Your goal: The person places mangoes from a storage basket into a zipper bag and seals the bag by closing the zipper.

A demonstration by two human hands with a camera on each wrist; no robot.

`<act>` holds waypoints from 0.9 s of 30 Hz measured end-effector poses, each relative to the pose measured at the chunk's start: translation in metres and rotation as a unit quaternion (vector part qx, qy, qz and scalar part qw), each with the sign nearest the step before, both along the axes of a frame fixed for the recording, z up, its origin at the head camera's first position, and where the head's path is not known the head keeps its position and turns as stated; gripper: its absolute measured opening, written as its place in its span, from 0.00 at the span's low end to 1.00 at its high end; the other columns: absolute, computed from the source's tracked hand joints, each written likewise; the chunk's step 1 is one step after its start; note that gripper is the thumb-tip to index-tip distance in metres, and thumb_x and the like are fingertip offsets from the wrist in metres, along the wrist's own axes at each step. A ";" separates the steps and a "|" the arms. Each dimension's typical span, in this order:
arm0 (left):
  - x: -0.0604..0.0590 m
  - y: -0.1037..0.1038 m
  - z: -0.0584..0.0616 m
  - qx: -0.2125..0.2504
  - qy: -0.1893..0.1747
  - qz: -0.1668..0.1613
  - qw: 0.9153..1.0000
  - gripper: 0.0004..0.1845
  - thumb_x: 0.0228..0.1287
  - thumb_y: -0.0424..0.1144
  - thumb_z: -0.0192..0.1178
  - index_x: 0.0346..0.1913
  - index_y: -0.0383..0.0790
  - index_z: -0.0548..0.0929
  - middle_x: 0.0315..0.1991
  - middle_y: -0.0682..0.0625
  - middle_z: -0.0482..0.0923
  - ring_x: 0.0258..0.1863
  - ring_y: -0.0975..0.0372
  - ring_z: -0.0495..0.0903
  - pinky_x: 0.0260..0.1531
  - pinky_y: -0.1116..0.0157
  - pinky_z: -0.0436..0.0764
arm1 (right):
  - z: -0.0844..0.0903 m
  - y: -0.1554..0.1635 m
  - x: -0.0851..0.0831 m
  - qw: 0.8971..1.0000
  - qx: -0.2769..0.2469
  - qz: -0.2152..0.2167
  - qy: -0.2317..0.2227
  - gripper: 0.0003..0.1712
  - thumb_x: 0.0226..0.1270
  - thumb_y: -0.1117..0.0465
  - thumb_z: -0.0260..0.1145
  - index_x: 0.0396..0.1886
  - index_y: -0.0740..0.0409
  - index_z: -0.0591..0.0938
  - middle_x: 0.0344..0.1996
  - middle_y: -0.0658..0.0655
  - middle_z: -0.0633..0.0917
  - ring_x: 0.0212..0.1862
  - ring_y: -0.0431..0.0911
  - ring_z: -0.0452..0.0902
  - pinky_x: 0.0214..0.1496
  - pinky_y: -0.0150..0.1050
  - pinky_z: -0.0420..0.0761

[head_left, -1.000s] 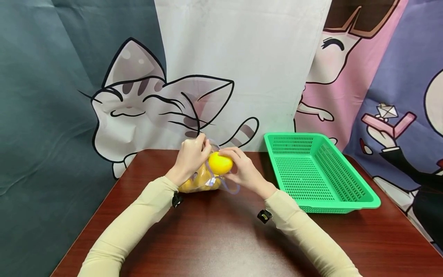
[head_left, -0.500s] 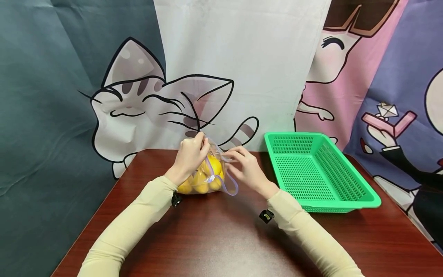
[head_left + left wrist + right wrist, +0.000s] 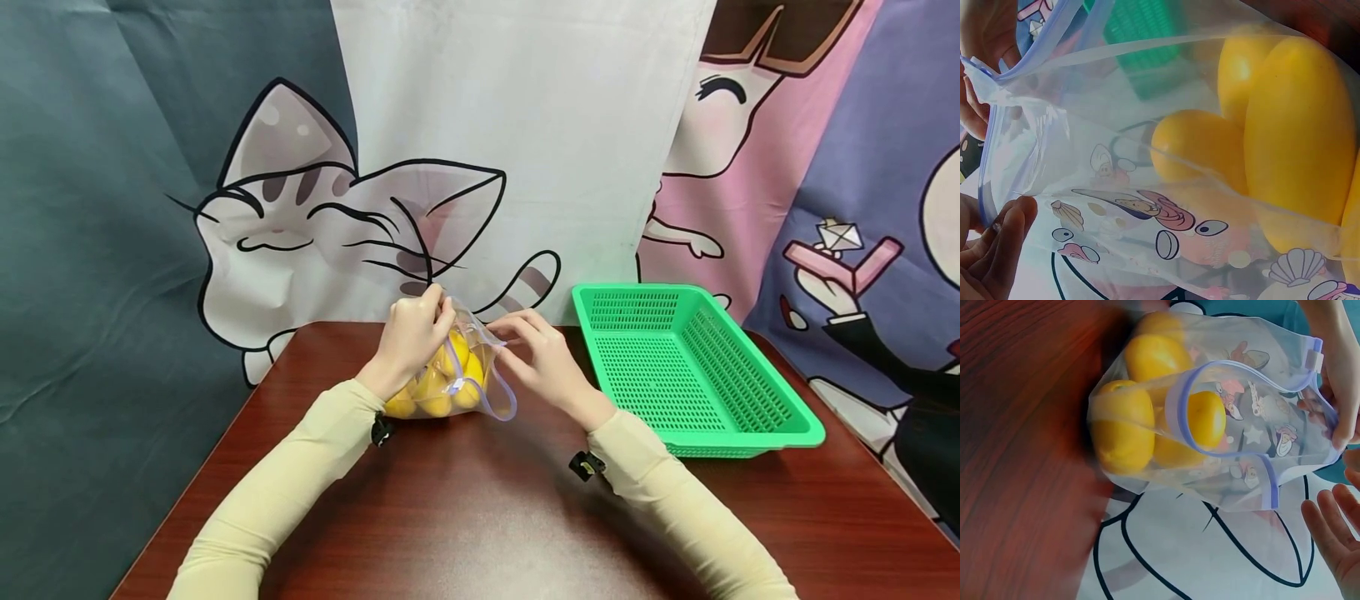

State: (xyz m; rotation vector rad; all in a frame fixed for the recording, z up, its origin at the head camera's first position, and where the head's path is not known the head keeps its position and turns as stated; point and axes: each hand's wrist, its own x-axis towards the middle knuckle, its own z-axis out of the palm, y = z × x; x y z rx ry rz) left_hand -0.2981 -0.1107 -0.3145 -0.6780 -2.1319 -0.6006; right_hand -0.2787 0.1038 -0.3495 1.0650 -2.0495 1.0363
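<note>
A clear zip bag point(image 3: 1110, 206) with purple trim and printed shells stands on the table, its mouth spread. Several lemons point(image 3: 1122, 425) lie inside, seen through the plastic. My left hand point(image 3: 412, 333) pinches the upper edge of the bag at its mouth, thumb against fingers in the left wrist view. A white slider point(image 3: 1314, 360) sits at one end of the purple zip strip. My right hand point(image 3: 546, 362) is at the bag's right side, fingers slightly bent and apart, fingertips near the rim. Nothing is held in it in the right wrist view.
A green plastic basket point(image 3: 686, 442) with slotted sides stands to the right on the dark red-brown table point(image 3: 465, 500). Directly behind the table hangs a cartoon-printed cloth point(image 3: 585, 150).
A second ago my right hand held a lemon at the bag's mouth. It let the lemon go into the bag, then drew slightly right. My left hand stayed at the bag's edge.
</note>
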 end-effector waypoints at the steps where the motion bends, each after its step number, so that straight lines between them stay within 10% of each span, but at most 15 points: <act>1: 0.000 0.000 0.000 0.000 0.000 0.000 1.000 0.09 0.63 0.32 0.52 0.24 0.38 0.70 0.10 0.53 0.63 0.09 0.62 0.65 0.12 0.69 0.64 | 0.001 0.000 0.000 1.000 -0.003 0.000 0.000 0.15 0.59 0.69 0.66 0.47 0.65 0.80 0.43 0.58 0.79 0.42 0.46 0.81 0.45 0.39 0.83; 27: 0.004 -0.007 0.002 -0.012 0.000 0.002 1.000 0.09 0.65 0.33 0.53 0.26 0.38 0.71 0.10 0.52 0.65 0.08 0.64 0.64 0.11 0.70 0.62 | -0.009 -0.001 -0.012 0.979 0.117 -0.156 -0.052 0.18 0.50 0.69 0.72 0.44 0.54 0.83 0.39 0.52 0.82 0.42 0.45 0.80 0.43 0.40 0.80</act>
